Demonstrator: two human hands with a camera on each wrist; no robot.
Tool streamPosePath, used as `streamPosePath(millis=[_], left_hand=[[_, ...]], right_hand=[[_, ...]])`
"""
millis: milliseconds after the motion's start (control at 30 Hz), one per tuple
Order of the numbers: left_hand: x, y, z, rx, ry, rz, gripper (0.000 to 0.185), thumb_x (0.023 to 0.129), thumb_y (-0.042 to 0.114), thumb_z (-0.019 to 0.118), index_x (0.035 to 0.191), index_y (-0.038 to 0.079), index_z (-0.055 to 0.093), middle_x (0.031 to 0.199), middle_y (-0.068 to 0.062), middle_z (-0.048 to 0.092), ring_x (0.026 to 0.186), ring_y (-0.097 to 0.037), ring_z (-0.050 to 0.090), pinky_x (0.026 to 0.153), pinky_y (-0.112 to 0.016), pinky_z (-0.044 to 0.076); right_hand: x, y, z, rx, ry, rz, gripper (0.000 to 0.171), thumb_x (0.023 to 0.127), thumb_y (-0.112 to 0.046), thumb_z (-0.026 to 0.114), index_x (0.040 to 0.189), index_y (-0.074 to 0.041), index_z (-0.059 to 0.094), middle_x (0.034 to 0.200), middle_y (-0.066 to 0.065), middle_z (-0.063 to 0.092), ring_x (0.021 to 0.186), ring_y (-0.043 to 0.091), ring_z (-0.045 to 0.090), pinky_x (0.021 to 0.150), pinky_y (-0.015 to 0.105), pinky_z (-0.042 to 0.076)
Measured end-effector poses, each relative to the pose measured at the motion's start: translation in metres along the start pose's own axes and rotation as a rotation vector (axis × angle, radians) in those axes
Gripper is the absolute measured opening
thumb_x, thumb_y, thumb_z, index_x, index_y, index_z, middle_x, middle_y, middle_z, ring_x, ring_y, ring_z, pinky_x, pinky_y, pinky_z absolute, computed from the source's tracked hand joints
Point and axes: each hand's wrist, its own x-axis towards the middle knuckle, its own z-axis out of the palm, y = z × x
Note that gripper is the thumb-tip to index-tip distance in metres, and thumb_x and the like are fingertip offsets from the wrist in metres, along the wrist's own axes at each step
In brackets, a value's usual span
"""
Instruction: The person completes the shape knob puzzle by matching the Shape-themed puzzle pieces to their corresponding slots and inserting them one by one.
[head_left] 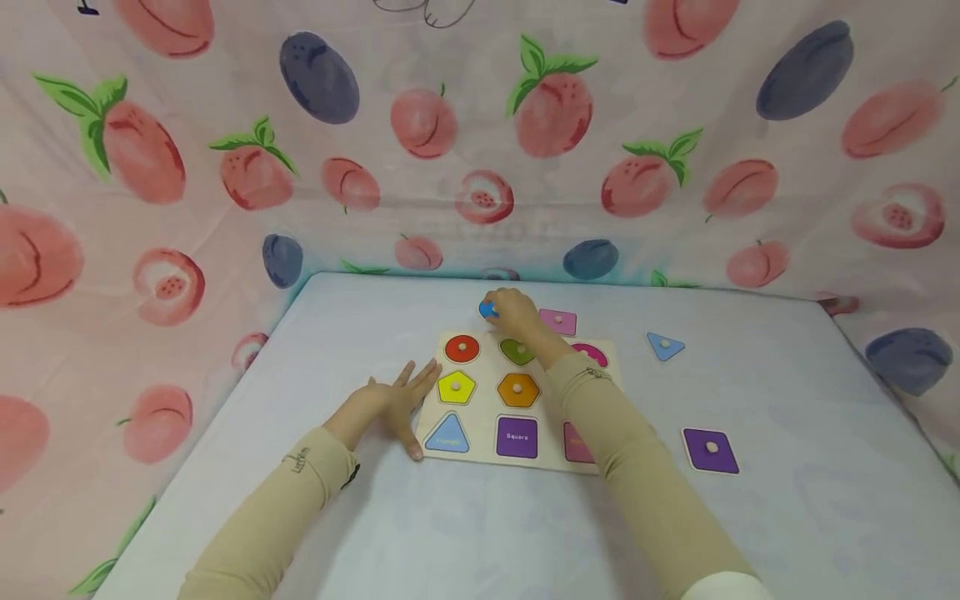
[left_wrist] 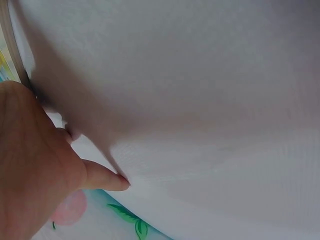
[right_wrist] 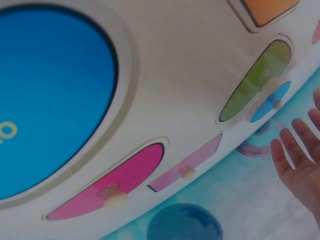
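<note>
My left hand [head_left: 401, 407] is spread at the left edge of the white shape puzzle board [head_left: 483, 421], its fingers touching that edge. In the left wrist view, the left hand [left_wrist: 40, 165] has its thumb and fingers apart. Behind the board, my right hand [head_left: 516, 312] reaches over a blue knobbed piece [head_left: 487, 309]. From the right wrist, the right hand [right_wrist: 302, 155] shows extended fingers, apart from the blue piece [right_wrist: 270, 102] and its knob. Red, green, yellow, orange and magenta pieces sit in the board. A blue oval or round recess [right_wrist: 55, 100] is bare, hidden by my forearm in the head view.
A pink rectangle piece [head_left: 558, 322] lies behind the board. To the right lie a light blue triangle piece [head_left: 665, 346] and a purple square piece [head_left: 711, 450]. Fruit-printed cloth [head_left: 480, 125] hangs around the white table [head_left: 375, 533].
</note>
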Motion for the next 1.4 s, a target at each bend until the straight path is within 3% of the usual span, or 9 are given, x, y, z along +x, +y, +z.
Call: streamPosePath(millis=[333, 700, 1000, 1200, 1400], left_hand=[[0.001, 0.002, 0.000, 0.000, 0.013, -0.007, 0.139, 0.055, 0.049, 0.086, 0.151, 0.021, -0.011, 0.158, 0.002, -0.020, 0.145, -0.031, -0.017, 0.099, -0.079, 0.001], [0.004, 0.000, -0.002, 0.027, 0.013, -0.010, 0.140, 0.055, 0.052, 0.085, 0.151, 0.023, -0.013, 0.158, 0.003, -0.021, 0.145, -0.031, -0.018, 0.100, -0.078, 0.001], [0.005, -0.002, 0.003, -0.002, 0.004, -0.008, 0.140, 0.055, 0.050, 0.086, 0.150, 0.026, -0.014, 0.157, 0.006, -0.023, 0.144, -0.028, -0.022, 0.102, -0.077, -0.001], [0.005, -0.002, 0.003, -0.005, 0.017, 0.004, 0.140, 0.055, 0.050, 0.086, 0.151, 0.026, -0.014, 0.157, 0.006, -0.022, 0.145, -0.028, -0.021, 0.101, -0.077, 0.000], [0.006, -0.004, 0.001, -0.005, 0.015, 0.002, 0.141, 0.055, 0.050, 0.086, 0.150, 0.025, -0.014, 0.157, 0.005, -0.022, 0.145, -0.028, -0.021, 0.101, -0.078, -0.001]], right_hand=[[0.013, 0.015, 0.011, -0.171, 0.011, 0.063, 0.021, 0.096, -0.019, 0.055, 0.104, -0.003, 0.065, 0.105, 0.014, 0.067, 0.097, 0.031, 0.063, 0.083, 0.043, 0.054], [0.019, 0.015, 0.015, -0.125, 0.028, 0.125, 0.020, 0.096, -0.018, 0.054, 0.099, -0.003, 0.067, 0.102, 0.012, 0.068, 0.096, 0.030, 0.062, 0.085, 0.044, 0.053], [0.026, 0.011, 0.022, -0.126, 0.005, 0.227, 0.026, 0.095, -0.023, 0.056, 0.110, -0.005, 0.065, 0.112, 0.012, 0.067, 0.103, 0.030, 0.061, 0.090, 0.044, 0.051], [0.026, 0.009, 0.023, -0.117, 0.027, 0.228, 0.028, 0.095, -0.022, 0.056, 0.114, -0.002, 0.063, 0.114, 0.013, 0.066, 0.103, 0.031, 0.061, 0.091, 0.044, 0.050], [0.027, 0.010, 0.023, -0.096, 0.064, 0.212, 0.024, 0.095, -0.020, 0.056, 0.106, -0.001, 0.066, 0.107, 0.013, 0.068, 0.099, 0.031, 0.063, 0.086, 0.044, 0.052]])
